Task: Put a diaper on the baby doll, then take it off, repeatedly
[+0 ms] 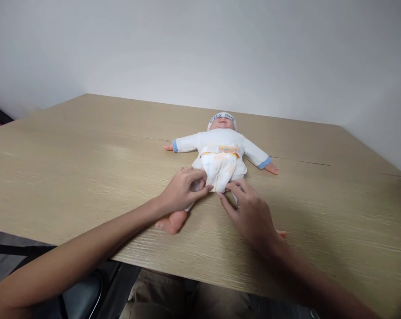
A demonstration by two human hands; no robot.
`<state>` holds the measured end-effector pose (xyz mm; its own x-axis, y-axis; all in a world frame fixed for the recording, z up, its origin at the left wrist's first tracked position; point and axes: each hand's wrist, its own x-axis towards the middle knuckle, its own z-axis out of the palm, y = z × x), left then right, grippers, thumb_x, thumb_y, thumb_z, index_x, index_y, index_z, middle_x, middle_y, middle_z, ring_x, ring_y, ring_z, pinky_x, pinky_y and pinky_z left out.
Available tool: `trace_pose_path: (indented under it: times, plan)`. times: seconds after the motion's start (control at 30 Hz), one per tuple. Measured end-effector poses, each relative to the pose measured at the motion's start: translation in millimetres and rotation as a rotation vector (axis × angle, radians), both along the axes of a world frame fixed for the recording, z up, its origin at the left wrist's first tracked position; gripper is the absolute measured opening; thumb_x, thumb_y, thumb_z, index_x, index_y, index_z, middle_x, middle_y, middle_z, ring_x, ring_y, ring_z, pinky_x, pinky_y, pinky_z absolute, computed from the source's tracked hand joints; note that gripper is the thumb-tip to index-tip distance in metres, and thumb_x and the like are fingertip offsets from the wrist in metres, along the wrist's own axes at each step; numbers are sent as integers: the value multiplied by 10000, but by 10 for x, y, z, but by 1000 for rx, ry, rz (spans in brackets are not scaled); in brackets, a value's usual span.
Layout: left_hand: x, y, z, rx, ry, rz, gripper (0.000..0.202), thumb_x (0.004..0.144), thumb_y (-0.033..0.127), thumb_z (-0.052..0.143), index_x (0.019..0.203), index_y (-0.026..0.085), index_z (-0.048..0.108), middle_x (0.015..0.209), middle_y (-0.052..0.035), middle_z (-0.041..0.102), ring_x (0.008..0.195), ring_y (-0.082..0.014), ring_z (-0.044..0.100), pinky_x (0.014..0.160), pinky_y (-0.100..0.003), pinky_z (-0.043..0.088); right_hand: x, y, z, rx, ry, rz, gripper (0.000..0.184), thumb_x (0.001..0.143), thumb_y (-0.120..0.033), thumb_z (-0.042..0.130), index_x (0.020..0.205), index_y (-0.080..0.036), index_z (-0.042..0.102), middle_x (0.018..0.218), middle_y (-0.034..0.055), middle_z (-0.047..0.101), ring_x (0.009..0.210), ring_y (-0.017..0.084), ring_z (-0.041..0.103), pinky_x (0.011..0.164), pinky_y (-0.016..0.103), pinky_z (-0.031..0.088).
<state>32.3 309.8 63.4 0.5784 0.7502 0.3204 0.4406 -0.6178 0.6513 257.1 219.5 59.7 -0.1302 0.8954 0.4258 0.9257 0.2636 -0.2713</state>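
A baby doll lies on its back, arms spread, in a white top with blue cuffs and a lettered white cap. Round its hips sits a white diaper with an orange printed band at the waist. My left hand pinches the diaper's edge at the leg on the left, thumb and fingers nearly together. On the other side my right hand has its fingers curled on the diaper's edge by the other leg. One doll foot shows below my left wrist; the other is mostly hidden behind my right hand.
The doll rests on a wide wooden table that meets a pale wall at the back. Below the front edge are a dark chair and my own legs.
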Motion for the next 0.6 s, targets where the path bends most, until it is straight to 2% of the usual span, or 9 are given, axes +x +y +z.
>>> trace_pose_path:
  times: [0.13, 0.2, 0.27, 0.33, 0.43, 0.5, 0.6]
  plan:
    - [-15, -16, 3, 32, -106, -17, 182, 1043, 396, 710, 963, 236, 676, 1233, -88, 710, 1166, -281, 638, 1047, -429, 476, -21, -31, 5, -7, 70, 28, 134, 1105, -348, 606, 1129, -252, 696, 1287, 101, 763, 1059, 288, 735, 783, 386, 521]
    - [-17, -9, 0, 46, -123, -26, 152, 1048, 368, 698, 977, 235, 675, 1285, -92, 706, 1214, -289, 625, 1079, -439, 468, -37, -32, 8, -33, 100, 29, 148, 1100, -371, 615, 1145, -246, 682, 1246, 102, 782, 1026, 288, 740, 793, 392, 522]
    - [-16, 7, -1, 58, -123, -46, 164, 1056, 365, 685, 963, 233, 657, 1245, -82, 721, 1185, -288, 617, 1064, -439, 457, -52, -22, 15, -68, 129, 0, 183, 1087, -413, 632, 1142, -242, 664, 1084, 90, 796, 912, 275, 736, 745, 381, 499]
    - [-13, 28, 3, 42, -106, -63, 211, 1054, 373, 683, 913, 232, 615, 1083, -56, 726, 1059, -270, 598, 993, -423, 448, -64, -6, 32, -109, 159, -39, 212, 1068, -452, 646, 1121, -247, 646, 906, 55, 766, 784, 255, 711, 680, 362, 456]
    - [-6, 51, 9, -27, -72, -51, 254, 1015, 366, 705, 850, 236, 563, 855, -18, 649, 919, -252, 524, 877, -391, 418, -65, 28, 72, -188, 226, -74, 215, 1033, -471, 662, 1082, -267, 616, 726, -10, 683, 646, 226, 659, 618, 337, 394]
    - [-3, 59, -1, -79, -88, -11, 237, 971, 372, 745, 865, 238, 581, 817, -9, 606, 915, -251, 520, 832, -372, 408, -51, 53, 94, -225, 301, -103, 240, 993, -471, 692, 1092, -279, 588, 670, -45, 645, 593, 215, 633, 599, 327, 382]
    - [-5, 74, -49, -203, -206, 35, 257, 927, 392, 806, 961, 242, 601, 876, 1, 610, 885, -223, 545, 790, -347, 414, -6, 85, 102, -214, 451, -143, 388, 936, -481, 747, 1181, -283, 521, 748, -47, 719, 569, 204, 623, 592, 330, 416]
